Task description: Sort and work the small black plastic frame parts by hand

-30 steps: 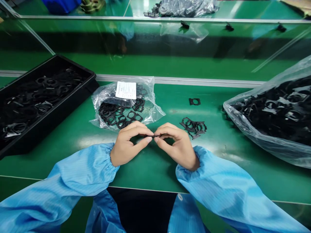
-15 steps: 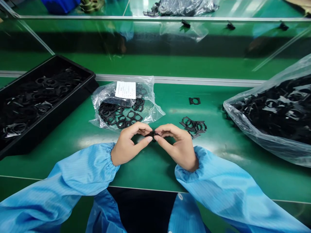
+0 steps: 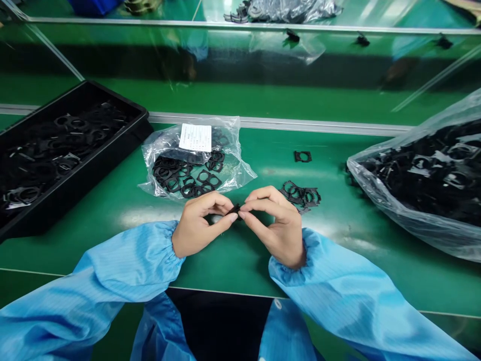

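My left hand (image 3: pixel 201 223) and my right hand (image 3: pixel 276 223) meet fingertip to fingertip over the green table (image 3: pixel 244 250), both pinched on one small black plastic frame part (image 3: pixel 235 209), mostly hidden by the fingers. Both arms wear light blue sleeves. Just right of my right hand lies a small pile of the same black ring-shaped parts (image 3: pixel 300 194). A single such part (image 3: pixel 302 156) lies farther back. A small clear bag with a white label (image 3: pixel 195 158), holding several black parts, sits just behind my left hand.
A black tray (image 3: pixel 75 173) full of black parts stands at the left. A large clear bag of black parts (image 3: pixel 421 175) fills the right side. A metal rail (image 3: pixel 285 125) crosses behind; beyond it lie a glass panel and more bagged parts (image 3: pixel 285 10).
Both hands stay together in place. The fingers have shifted slightly around the black part, and the right hand's fingers have closed more over it.
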`<action>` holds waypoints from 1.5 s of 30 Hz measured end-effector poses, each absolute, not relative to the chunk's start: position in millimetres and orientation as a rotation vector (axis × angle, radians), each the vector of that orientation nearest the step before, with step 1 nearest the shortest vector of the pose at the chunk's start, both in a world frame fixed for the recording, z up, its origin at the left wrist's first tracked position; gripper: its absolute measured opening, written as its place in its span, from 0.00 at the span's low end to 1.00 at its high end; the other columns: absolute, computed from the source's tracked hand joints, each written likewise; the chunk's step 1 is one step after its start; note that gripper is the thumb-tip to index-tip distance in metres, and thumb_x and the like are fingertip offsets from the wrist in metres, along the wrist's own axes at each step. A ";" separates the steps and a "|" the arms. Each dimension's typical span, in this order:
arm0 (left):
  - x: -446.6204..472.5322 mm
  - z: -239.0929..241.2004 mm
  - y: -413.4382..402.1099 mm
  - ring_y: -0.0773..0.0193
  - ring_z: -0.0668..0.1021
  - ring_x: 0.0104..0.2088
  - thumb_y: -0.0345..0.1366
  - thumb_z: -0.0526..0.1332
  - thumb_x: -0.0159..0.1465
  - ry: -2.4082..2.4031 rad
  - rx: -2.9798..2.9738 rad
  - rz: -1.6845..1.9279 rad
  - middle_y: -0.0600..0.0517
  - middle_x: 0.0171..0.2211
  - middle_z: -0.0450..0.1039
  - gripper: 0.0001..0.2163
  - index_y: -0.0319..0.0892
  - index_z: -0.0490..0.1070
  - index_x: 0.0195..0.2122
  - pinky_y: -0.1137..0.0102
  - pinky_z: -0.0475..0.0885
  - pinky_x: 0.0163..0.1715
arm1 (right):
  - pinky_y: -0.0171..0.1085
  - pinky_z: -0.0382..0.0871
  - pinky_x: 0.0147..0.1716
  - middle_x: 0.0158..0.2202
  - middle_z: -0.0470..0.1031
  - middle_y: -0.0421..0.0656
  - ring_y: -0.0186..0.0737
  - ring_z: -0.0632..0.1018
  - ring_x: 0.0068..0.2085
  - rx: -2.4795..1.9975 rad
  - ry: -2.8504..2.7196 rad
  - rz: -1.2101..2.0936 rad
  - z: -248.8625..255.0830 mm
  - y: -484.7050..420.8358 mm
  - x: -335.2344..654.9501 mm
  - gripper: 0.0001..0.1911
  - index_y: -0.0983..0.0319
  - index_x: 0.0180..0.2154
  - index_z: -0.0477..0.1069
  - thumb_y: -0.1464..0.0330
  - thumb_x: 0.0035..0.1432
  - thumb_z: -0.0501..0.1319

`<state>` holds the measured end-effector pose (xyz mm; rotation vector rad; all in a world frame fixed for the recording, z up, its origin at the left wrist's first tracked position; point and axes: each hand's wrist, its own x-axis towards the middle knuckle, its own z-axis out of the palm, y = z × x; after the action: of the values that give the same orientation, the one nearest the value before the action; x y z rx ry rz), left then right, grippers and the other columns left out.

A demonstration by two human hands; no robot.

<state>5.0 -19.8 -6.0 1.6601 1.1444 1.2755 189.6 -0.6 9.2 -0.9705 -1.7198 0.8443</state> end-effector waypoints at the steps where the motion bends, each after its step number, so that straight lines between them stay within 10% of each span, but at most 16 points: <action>1: 5.2 -5.8 -19.6 0.71 0.79 0.29 0.29 0.68 0.63 1.148 1.663 1.280 0.56 0.29 0.76 0.04 0.42 0.73 0.35 0.78 0.79 0.33 | 0.41 0.77 0.41 0.36 0.78 0.44 0.40 0.79 0.38 -0.971 -1.720 0.857 8.8 -0.7 189.6 0.05 0.58 0.33 0.79 0.71 0.62 0.66; 45: 3.0 -8.4 -16.7 0.68 0.80 0.30 0.35 0.66 0.67 1.043 1.444 1.229 0.54 0.31 0.75 0.04 0.43 0.73 0.38 0.75 0.77 0.31 | 0.38 0.77 0.39 0.34 0.79 0.42 0.38 0.79 0.34 -1.030 -1.557 1.252 10.2 2.1 190.6 0.11 0.59 0.41 0.78 0.61 0.59 0.71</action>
<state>3.0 -16.7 -8.4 1.4436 1.0431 1.2287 190.6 2.1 10.2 -1.0299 -1.5568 1.2520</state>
